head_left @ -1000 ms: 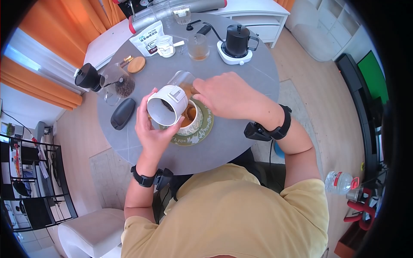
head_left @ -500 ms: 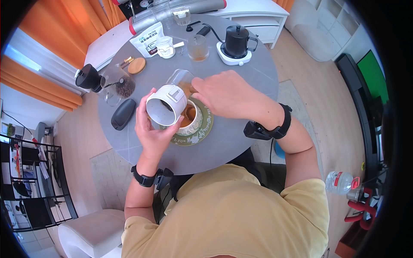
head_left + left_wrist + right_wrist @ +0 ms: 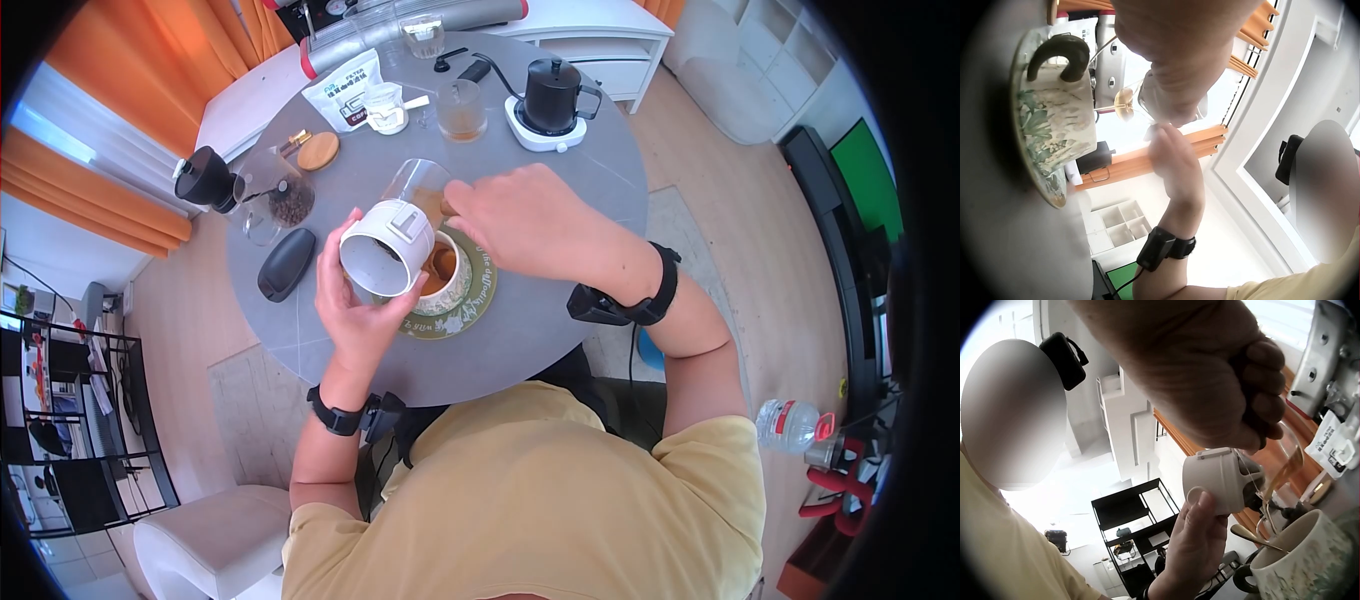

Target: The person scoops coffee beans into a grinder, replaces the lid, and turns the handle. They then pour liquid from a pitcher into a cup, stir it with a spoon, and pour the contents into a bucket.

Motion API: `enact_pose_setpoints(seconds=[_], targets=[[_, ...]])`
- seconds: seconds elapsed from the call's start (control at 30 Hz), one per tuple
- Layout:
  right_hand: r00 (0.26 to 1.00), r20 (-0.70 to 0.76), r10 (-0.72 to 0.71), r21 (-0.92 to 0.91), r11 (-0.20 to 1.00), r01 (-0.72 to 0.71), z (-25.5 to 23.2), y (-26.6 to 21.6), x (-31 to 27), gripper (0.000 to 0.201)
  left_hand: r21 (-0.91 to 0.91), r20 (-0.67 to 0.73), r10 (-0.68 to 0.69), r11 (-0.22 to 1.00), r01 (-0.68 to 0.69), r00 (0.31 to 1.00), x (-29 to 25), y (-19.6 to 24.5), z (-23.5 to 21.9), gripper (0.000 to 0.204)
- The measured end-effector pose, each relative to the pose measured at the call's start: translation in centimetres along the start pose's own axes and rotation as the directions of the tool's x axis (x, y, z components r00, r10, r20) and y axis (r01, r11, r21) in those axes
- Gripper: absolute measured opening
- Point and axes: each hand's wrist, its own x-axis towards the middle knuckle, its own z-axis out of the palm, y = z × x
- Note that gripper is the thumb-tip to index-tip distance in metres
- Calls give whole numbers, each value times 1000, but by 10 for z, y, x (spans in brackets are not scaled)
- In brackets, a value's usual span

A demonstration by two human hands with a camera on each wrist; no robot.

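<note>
The right hand, fingers curled, seems to grip a clear glass vessel of amber liquid, though the grip is partly hidden. Just beside, the left hand holds a white cylindrical container, thumb against its side. Nearby, a gold-coloured metal spoon leans in a cream, floral-patterned cup with a dark handle.
</note>
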Motion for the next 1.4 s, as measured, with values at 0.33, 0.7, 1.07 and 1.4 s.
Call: enact_pose_setpoints(seconds=[0.33, 0.7, 1.07, 1.4], targets=[[999, -42, -30, -63, 998, 27, 6, 1, -2, 19, 15, -1, -7, 1000, 7, 1000, -5, -1, 0, 84], [991, -117, -70, -86, 995, 60, 7, -3, -2, 11, 5, -8, -12, 1000, 12, 1000, -11, -4, -1, 87], [984, -154, -95, -124, 989, 76, 11, -3, -2, 11, 11, -5, -25, 1000, 25, 1000, -14, -5, -2, 87], [976, -185, -117, -146, 985, 91, 13, -3, -2, 11, -7, -10, -44, 999, 44, 999, -14, -4, -2, 87]])
